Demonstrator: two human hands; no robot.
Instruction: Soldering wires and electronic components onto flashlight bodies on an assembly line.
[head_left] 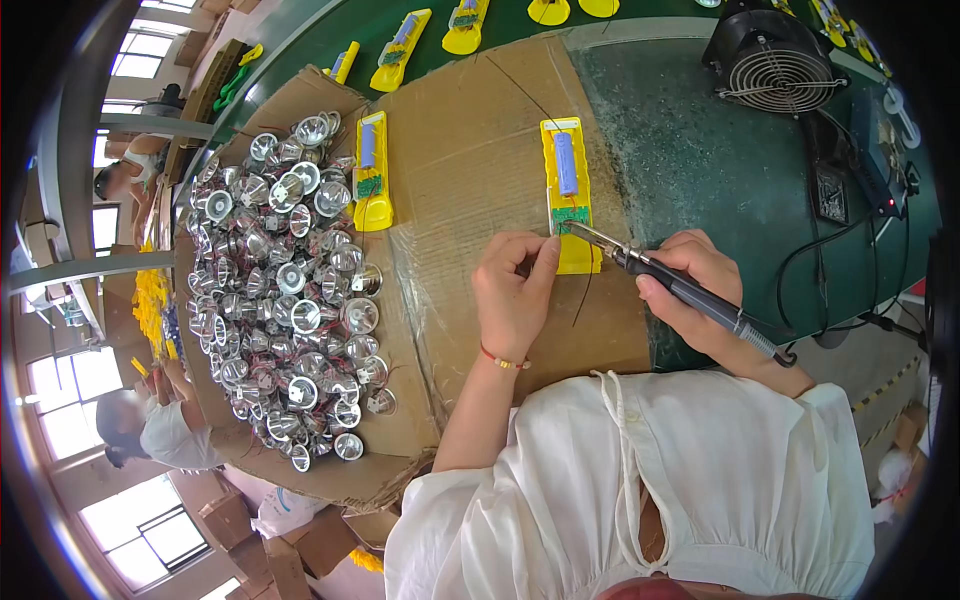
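In front of me on the cardboard lies a yellow plastic flashlight housing (577, 262), with a blue cylindrical battery (566, 165) and a small green circuit board (572, 215) inside. My right hand (697, 280) grips a soldering iron (685, 289) by its dark handle. The iron's metal tip reaches the circuit board. Thumb and fingers pinched together, my left hand (515, 292) is at the housing's left side, close to the board. Whatever it pinches is too small to make out. Thin dark wires stick out past both ends of the housing.
A large pile of silvery reflector lamp cups (290, 290) covers the cardboard (450, 150) on the left. Beside it lies another yellow housing (374, 212). Further yellow housings (402, 50) line the far side. At right stand a black fan (780, 75) and a soldering station (880, 150) with cables.
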